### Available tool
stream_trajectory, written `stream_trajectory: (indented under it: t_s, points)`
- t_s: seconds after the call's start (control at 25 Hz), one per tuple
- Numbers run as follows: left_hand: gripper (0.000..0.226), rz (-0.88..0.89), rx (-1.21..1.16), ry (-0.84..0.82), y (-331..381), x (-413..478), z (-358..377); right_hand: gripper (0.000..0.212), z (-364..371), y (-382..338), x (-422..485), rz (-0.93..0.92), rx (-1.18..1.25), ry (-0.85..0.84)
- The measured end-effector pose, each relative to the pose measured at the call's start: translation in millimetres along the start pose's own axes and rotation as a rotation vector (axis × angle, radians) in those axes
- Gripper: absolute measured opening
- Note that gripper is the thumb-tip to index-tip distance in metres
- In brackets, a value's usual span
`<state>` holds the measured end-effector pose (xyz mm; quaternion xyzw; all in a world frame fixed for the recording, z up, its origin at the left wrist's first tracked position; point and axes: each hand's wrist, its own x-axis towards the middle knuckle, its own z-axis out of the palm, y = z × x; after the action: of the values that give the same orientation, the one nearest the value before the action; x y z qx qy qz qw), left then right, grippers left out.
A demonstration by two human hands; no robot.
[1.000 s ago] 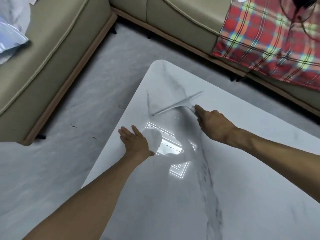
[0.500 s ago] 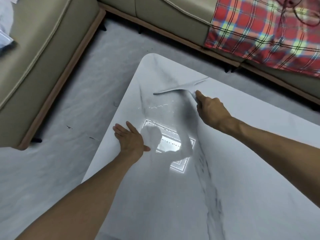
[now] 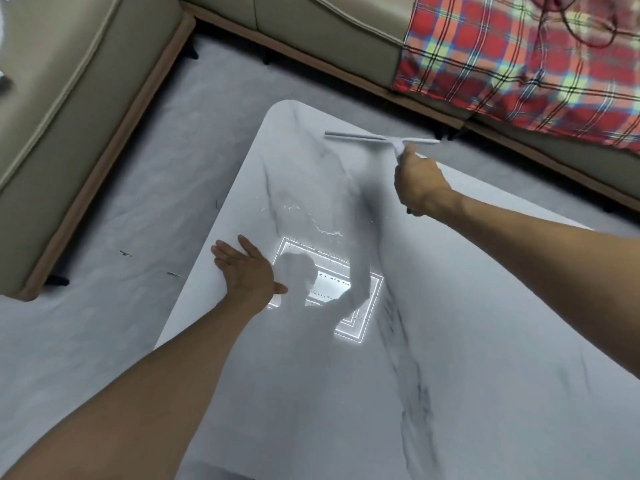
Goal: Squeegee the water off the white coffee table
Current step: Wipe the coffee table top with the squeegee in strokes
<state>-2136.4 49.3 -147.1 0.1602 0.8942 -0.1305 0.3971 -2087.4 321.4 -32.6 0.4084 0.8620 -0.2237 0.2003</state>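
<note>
**Squeegee now at far edge of table**

Moved since the earlier frames: squeegee [image 3: 381, 137] has gone from mid-table, blade angled, up to the far edge of the white coffee table [image 3: 485, 341], blade now roughly parallel to that edge. Left hand has barely shifted.

Right hand [image 3: 420, 183] is clamped around the squeegee handle, fingers curled closed, arm stretched out over the tabletop. Blade sits just beyond the knuckles, sticking out mostly to the left of the hand. Can't tell whether the blade is touching the surface or lifted just off it; that area is blurred.

Left hand [image 3: 247, 270] lies flat on the table's left edge, fingers spread and apart, holding nothing. It is well apart from the squeegee.

Water: a thin broken line of droplets [image 3: 311, 220] remains mid-table, between the two hands, just above the bright rectangular light reflection [image 3: 360, 320].

Around the table: beige sofa [image 3: 86, 98] at left and along the back, red plaid blanket [image 3: 519, 57] draped over its right section. No containers in view.
</note>
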Motion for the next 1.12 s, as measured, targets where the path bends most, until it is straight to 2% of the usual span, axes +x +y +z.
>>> stream_trajectory:
  t_s: [0.12, 0.24, 0.36, 0.44, 0.56, 0.68, 0.8, 0.92, 1.12]
  points:
    - [0.138, 0.012, 0.006, 0.02, 1, 3, 1, 0.047, 25, -1, -10, 0.067, 0.049, -0.028]
    - [0.14, 0.015, -0.009, 0.022, -1, 3, 2, 0.05, 56, 18, -64, 0.011, -0.004, -0.021]
    - [0.14, 0.015, -0.022, 0.023, -2, 2, 2, 0.028, 57, 29, -106, -0.054, 0.008, -0.138]
    - [0.139, 0.027, -0.022, 0.045, -3, 2, 4, 0.011, 41, 19, -92, -0.115, -0.028, -0.118]
    - [0.138, 0.033, -0.027, 0.06, -5, 3, 6, 0.024, 17, -25, -29, -0.119, 0.014, 0.016]
    - [0.137, 0.037, -0.003, 0.085, -6, 3, 8, 0.029, 17, -80, 29, -0.074, 0.104, 0.005]
    - [0.136, 0.041, 0.001, 0.111, -8, 5, 11, 0.043, 41, -104, 43, -0.126, 0.067, -0.01]
    - [0.137, 0.051, -0.015, 0.113, -9, 5, 12, 0.036, 62, -77, 15, -0.275, -0.047, 0.004]
    - [0.139, 0.072, -0.085, 0.133, -14, 5, 15, 0.052, 75, 16, -66, -0.376, -0.219, -0.106]
